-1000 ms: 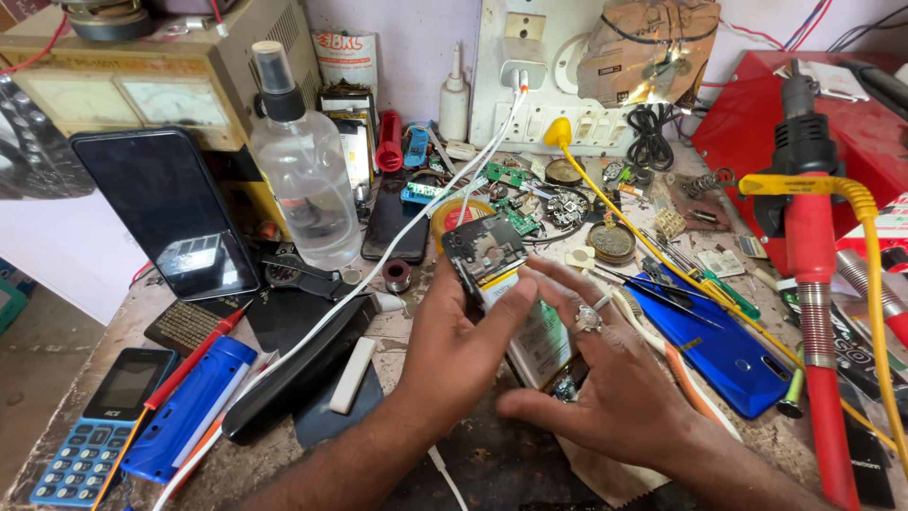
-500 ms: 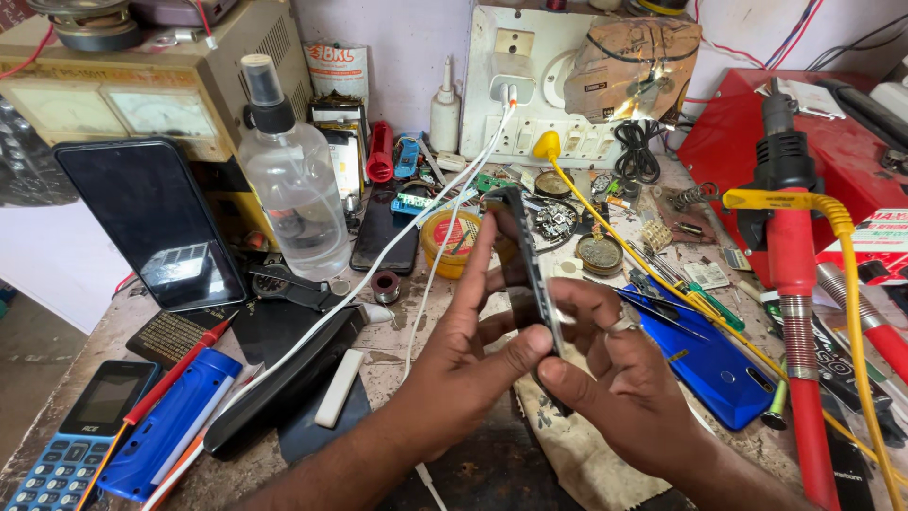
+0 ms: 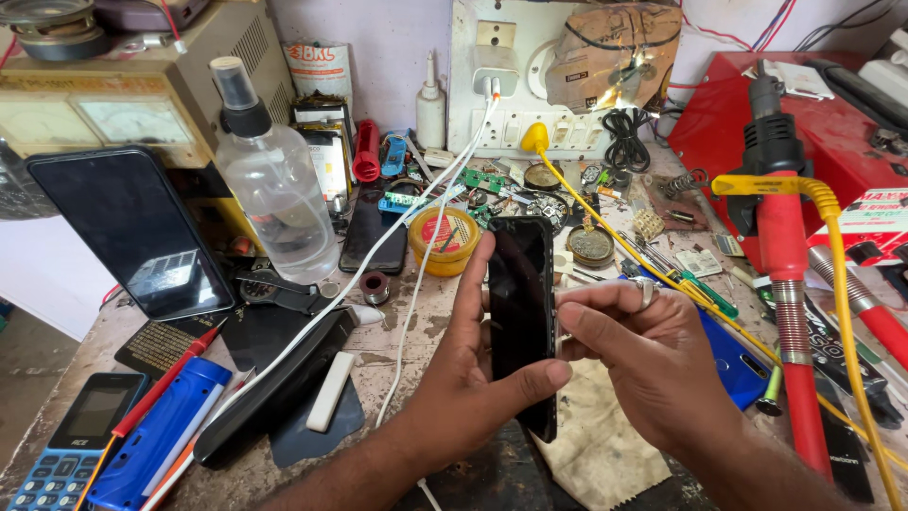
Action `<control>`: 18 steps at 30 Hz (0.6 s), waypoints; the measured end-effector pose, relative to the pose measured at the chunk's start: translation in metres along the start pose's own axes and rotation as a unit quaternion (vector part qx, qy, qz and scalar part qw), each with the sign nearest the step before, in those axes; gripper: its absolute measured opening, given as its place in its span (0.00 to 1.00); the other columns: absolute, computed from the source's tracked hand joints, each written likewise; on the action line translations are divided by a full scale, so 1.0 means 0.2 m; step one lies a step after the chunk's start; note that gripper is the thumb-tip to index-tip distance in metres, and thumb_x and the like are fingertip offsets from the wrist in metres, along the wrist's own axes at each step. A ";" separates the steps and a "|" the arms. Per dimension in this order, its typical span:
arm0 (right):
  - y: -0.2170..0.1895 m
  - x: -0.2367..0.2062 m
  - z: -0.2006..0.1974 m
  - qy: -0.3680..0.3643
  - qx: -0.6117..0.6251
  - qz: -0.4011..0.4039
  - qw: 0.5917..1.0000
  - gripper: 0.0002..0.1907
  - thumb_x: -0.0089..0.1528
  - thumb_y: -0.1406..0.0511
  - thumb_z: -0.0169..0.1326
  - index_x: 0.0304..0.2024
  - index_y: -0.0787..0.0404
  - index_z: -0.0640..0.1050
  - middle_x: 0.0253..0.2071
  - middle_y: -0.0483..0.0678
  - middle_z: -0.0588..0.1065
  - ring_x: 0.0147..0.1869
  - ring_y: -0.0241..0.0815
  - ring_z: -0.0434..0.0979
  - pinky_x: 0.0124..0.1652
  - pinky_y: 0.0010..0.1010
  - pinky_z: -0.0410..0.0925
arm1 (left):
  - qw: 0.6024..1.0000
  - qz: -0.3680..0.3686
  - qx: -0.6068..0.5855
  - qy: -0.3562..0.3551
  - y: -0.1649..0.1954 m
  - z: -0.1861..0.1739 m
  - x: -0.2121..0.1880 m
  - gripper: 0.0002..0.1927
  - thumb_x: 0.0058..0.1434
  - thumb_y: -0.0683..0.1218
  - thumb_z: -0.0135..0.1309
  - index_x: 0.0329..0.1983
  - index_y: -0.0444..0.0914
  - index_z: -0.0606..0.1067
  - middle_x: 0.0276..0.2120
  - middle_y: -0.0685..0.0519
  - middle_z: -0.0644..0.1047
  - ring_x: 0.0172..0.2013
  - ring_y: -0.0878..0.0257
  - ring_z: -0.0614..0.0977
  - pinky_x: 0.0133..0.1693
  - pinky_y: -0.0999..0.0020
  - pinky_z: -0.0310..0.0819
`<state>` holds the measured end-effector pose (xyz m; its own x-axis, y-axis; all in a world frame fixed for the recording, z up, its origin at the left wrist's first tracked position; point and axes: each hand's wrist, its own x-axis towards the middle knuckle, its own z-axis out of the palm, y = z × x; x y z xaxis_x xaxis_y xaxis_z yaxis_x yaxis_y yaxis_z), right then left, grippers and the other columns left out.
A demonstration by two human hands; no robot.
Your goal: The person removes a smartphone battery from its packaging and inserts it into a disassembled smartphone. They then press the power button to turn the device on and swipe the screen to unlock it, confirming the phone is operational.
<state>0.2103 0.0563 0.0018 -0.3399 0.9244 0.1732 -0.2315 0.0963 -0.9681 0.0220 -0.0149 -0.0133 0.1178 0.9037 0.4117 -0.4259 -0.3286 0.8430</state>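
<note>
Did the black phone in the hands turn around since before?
Yes. The black phone, held by the left hand and right hand, now stands upright and face-on below the yellow tin; earlier it lay tilted.

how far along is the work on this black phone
Done: the black phone looks closed, its dark face whole. In hand: the left hand grips it upright above the bench while the right hand presses its right edge. Left: it is dark and not set down; whether that edge is fully seated I cannot tell.

Left hand point(image 3: 473, 378) curls with thumb and fingers pinching; right hand point(image 3: 653, 364) meets it, fingers bent inward.
</note>
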 end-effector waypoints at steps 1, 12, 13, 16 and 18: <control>0.00 0.00 0.00 -0.002 -0.002 0.005 1.000 0.07 0.62 0.72 0.59 0.40 0.70 0.83 0.32 0.49 0.81 0.35 0.36 0.80 0.37 0.34 0.76 | 1.000 0.001 0.004 -0.001 0.00 0.00 0.00 0.60 0.62 0.42 0.62 0.82 0.44 0.30 0.68 0.45 0.65 0.64 0.60 0.72 0.65 0.62 0.67; 0.00 -0.01 0.01 0.006 -0.005 0.019 1.000 0.06 0.60 0.72 0.60 0.38 0.70 0.83 0.32 0.48 0.81 0.33 0.36 0.80 0.36 0.33 0.75 | 1.000 -0.025 0.001 -0.010 -0.01 -0.02 -0.01 0.62 0.61 0.41 0.63 0.82 0.46 0.29 0.64 0.46 0.65 0.61 0.61 0.73 0.62 0.63 0.69; 0.00 -0.01 0.01 0.004 -0.005 0.021 1.000 0.06 0.60 0.72 0.60 0.38 0.70 0.83 0.32 0.48 0.81 0.33 0.36 0.80 0.36 0.33 0.75 | 0.999 -0.033 0.003 -0.007 -0.01 -0.02 -0.01 0.63 0.60 0.41 0.63 0.82 0.46 0.29 0.63 0.46 0.65 0.59 0.61 0.74 0.61 0.63 0.70; 0.00 -0.01 0.01 0.004 -0.004 0.026 1.000 0.06 0.60 0.71 0.61 0.38 0.70 0.83 0.32 0.49 0.81 0.33 0.36 0.80 0.36 0.33 0.75 | 0.999 -0.045 0.007 -0.006 -0.01 -0.02 -0.01 0.63 0.60 0.42 0.64 0.83 0.47 0.30 0.61 0.47 0.65 0.57 0.62 0.75 0.59 0.64 0.72; 0.00 -0.01 0.00 0.001 0.000 0.028 1.000 0.06 0.60 0.71 0.61 0.38 0.70 0.83 0.32 0.49 0.81 0.33 0.37 0.80 0.36 0.33 0.75 | 0.999 -0.038 0.003 -0.012 -0.01 -0.02 -0.01 0.63 0.60 0.42 0.64 0.83 0.46 0.30 0.61 0.48 0.65 0.58 0.62 0.75 0.60 0.65 0.71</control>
<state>0.2107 0.0538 0.0021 -0.3505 0.9292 0.1176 -0.2117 0.0437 -0.9764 0.0187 -0.0147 -0.0170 0.1722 0.9193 0.3540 -0.4091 -0.2601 0.8746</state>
